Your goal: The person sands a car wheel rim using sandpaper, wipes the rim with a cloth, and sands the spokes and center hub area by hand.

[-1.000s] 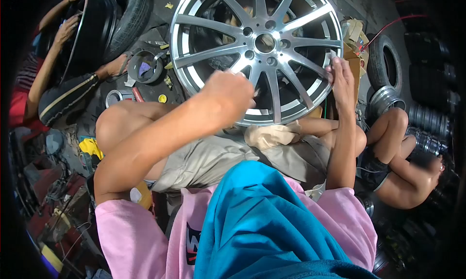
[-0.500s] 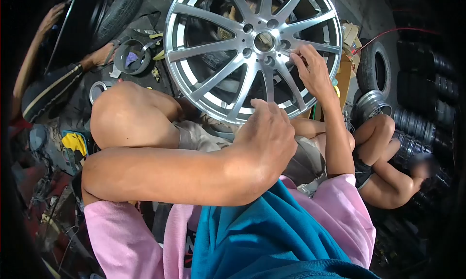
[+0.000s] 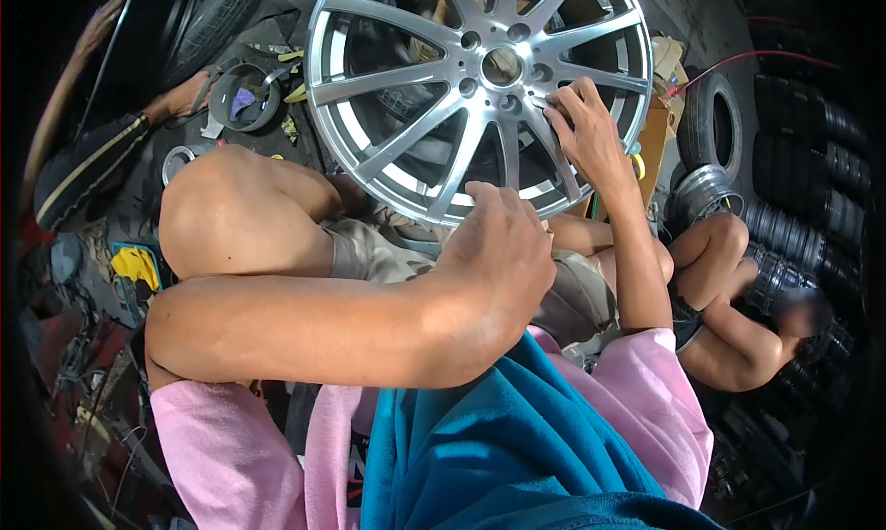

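Observation:
A silver multi-spoke alloy wheel (image 3: 420,80) lies face up in front of me, above my lap. My left hand (image 3: 498,249) is at its near edge, fingers curled round the rim, with the fingertips mostly hidden. Over the spokes right of the hub hole, my right hand (image 3: 588,133) is closed in a pinch, its fingertips touching a spoke near the bolt holes. Whether something small sits between those fingertips cannot be made out.
Another person crouches at the right, near a bare rim (image 3: 706,193) and a tyre (image 3: 715,124). Stacked wheels (image 3: 784,235) line the right side. At the left are a second person's leg (image 3: 97,170), a round container (image 3: 245,96) and a yellow cloth (image 3: 136,267).
The wheel sits slightly higher in view. My right hand has shifted a little toward me along the spokes. My left hand stays at the near rim edge.

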Tool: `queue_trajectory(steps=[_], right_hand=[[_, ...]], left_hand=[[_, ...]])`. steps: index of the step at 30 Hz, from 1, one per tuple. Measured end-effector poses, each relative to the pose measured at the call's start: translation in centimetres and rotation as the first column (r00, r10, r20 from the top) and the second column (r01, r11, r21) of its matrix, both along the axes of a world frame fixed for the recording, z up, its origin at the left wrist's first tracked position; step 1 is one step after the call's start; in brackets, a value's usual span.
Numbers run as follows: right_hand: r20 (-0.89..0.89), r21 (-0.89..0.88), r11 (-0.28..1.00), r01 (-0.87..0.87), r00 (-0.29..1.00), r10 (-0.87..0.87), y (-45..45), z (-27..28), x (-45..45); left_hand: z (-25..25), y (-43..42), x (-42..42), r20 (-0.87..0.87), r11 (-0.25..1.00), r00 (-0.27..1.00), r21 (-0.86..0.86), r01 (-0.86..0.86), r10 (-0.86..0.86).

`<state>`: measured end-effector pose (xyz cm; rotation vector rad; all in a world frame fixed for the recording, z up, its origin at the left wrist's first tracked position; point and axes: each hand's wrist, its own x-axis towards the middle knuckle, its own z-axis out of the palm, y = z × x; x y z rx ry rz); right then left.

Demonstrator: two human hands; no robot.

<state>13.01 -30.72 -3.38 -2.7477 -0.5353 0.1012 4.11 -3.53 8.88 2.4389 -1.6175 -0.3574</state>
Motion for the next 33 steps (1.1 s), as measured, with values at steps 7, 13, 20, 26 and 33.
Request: queue_trajectory(steps=[7, 13, 20, 26, 33], right_hand=[[0.004, -0.022, 1.000, -0.020, 1.000, 0.020, 0.1, -0.1, 0.7], [0.030, -0.028, 0.999, -0.039, 0.999, 0.040, 0.3, -0.2, 1.0], [-0.031, -0.024, 0.999, -0.034, 0.999, 0.033, 0.2, 0.8, 1.7], [0.004, -0.189, 0.938, -0.290, 0.955, 0.296, 0.4, 1.1, 5.0], [-0.127, -0.499, 0.696, -0.515, 0.839, 0.530, 2.8, 0.8, 8.9]], left_hand=[[0.2, 0.0, 0.4, -0.012, 0.996, 1.000, 0.082, 0.026, -0.025], [0.3, 0.1, 0.5, -0.007, 0.996, 1.000, 0.083, 0.027, -0.027], [0.2, 0.0, 0.5, -0.019, 0.995, 0.999, 0.098, 0.035, -0.033], [0.1, 0.4, 0.4, -0.034, 1.000, 0.999, -0.002, 0.030, -0.030], [-0.1, 0.4, -0.7, 0.109, 0.998, 0.992, -0.049, -0.050, 0.056]])
